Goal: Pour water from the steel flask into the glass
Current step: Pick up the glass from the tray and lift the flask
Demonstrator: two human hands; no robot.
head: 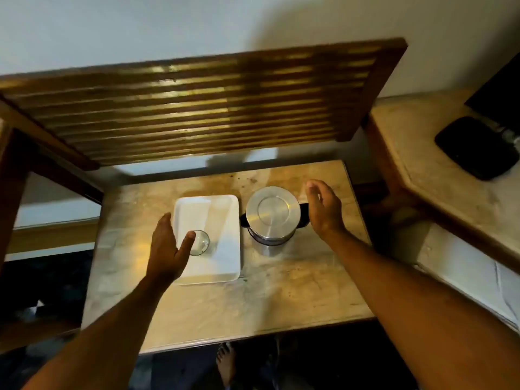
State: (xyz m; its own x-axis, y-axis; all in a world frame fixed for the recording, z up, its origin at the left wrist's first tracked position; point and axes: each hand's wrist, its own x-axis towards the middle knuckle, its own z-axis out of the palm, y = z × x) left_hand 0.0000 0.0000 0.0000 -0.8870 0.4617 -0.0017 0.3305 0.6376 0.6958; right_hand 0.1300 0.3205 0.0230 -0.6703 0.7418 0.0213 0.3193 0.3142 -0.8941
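Note:
A steel flask (271, 218) with a round lid and black side handles stands upright on the marble table, seen from above. To its left a clear glass (201, 242) stands on a white rectangular tray (222, 209). My left hand (168, 249) hovers open over the tray's left edge, thumb tip next to the glass rim, holding nothing. My right hand (322, 211) is open just right of the flask, close to its black handle; I cannot tell whether it touches.
The marble table (281, 288) has a slatted wooden shelf (197, 108) above its far side. A second counter at the right carries a black object (475, 147). A bare foot (225, 364) shows below the table's near edge.

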